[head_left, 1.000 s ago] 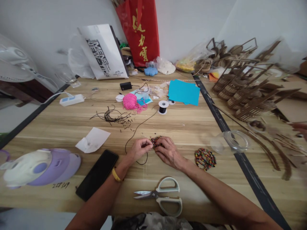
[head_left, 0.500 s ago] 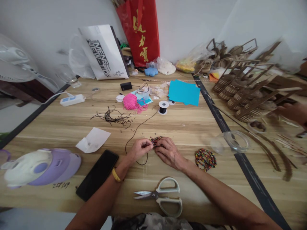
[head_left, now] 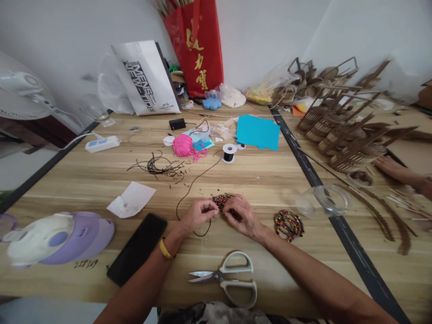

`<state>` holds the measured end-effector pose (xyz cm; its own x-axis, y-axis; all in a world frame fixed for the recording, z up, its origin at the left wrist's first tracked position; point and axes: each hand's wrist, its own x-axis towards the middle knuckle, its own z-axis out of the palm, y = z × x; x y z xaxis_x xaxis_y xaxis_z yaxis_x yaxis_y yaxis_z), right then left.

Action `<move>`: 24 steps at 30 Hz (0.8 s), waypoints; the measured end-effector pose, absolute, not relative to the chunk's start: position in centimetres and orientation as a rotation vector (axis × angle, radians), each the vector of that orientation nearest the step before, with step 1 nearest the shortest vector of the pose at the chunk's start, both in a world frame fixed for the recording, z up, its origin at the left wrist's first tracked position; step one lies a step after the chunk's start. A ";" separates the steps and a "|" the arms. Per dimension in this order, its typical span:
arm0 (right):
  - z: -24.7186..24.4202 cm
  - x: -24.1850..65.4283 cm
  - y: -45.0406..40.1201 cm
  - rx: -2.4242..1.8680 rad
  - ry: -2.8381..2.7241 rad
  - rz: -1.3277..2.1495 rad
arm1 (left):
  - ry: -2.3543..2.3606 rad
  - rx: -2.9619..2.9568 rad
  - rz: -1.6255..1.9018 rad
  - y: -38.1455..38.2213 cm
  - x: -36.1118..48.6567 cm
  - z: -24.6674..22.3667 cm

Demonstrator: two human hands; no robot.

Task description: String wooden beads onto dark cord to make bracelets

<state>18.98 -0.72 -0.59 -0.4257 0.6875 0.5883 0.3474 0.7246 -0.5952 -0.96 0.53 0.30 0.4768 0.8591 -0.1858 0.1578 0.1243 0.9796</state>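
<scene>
A small pile of multicoloured beads [head_left: 221, 200] lies on the wooden table between my two hands. My left hand [head_left: 200, 214] is closed in a pinch at the pile's near left side, on the black cord [head_left: 191, 186]. This cord runs from a spool [head_left: 228, 154], passes under my left hand and loops up towards its fingertips. Bent over the right part of the pile, my right hand [head_left: 243, 217] has its fingertips pinched together; whatever is between them is too small to make out. Strung bead loops [head_left: 289, 225] lie to the right of my right hand.
Scissors [head_left: 222, 278] lie near the front edge, a phone [head_left: 137, 249] by my left forearm. Beyond are cut black cords [head_left: 158, 167], pink yarn [head_left: 182, 145] and blue sheets [head_left: 258, 132]. At right stand woven baskets [head_left: 340, 135], with another person's hand [head_left: 393, 170] beside them.
My right hand has lifted and drawn its fingers into a pinch, baring more beads. My left hand has shifted slightly right. The other person's hand has moved lower and left.
</scene>
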 end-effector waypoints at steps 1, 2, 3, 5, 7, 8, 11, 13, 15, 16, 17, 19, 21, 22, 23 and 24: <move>-0.7 19.0 -0.7 -0.785 -2.025 0.503 | 0.970 1.372 0.647 0.5 -0.9 0.4; -0.8 19.0 -0.6 -0.786 -2.006 0.518 | 0.963 1.372 0.640 0.4 -0.8 0.5; -0.9 19.0 -0.6 -0.788 -1.991 0.532 | 0.960 1.377 0.633 0.4 -0.8 0.6; -1.1 19.0 -0.6 -0.793 -1.970 0.555 | 0.965 1.400 0.629 0.4 -0.7 0.8; -1.2 19.0 -0.6 -0.792 -1.960 0.575 | 0.975 1.432 0.640 0.4 -0.7 0.8; -1.2 19.0 -0.6 -0.791 -1.958 0.583 | 0.979 1.447 0.646 0.4 -0.7 0.8; -1.2 19.0 -0.6 -0.788 -1.958 0.598 | 0.992 1.476 0.654 0.4 -0.6 0.8; -1.2 19.0 -0.6 -0.790 -1.958 0.604 | 1.001 1.487 0.652 0.4 -0.6 0.9; -1.2 19.0 -0.6 -0.792 -1.954 0.611 | 1.003 1.489 0.651 0.4 -0.5 1.0; -1.1 19.0 -0.6 -0.789 -1.952 0.614 | 1.003 1.488 0.650 0.4 -0.5 1.1; -1.1 19.0 -0.6 -0.783 -1.951 0.617 | 1.005 1.488 0.649 0.4 -0.5 1.1; -1.1 19.0 -0.6 -0.768 -1.950 0.627 | 1.012 1.488 0.647 0.4 -0.5 1.1; -1.0 19.1 -0.6 -0.751 -1.955 0.637 | 1.017 1.488 0.651 0.4 -0.5 1.0; -1.0 19.1 -0.6 -0.749 -1.961 0.642 | 1.017 1.488 0.656 0.4 -0.5 0.9; -0.9 19.1 -0.6 -0.748 -1.970 0.645 | 1.017 1.489 0.661 0.4 -0.6 0.8; -0.9 19.1 -0.6 -0.748 -1.975 0.644 | 1.015 1.491 0.666 0.5 -0.6 0.7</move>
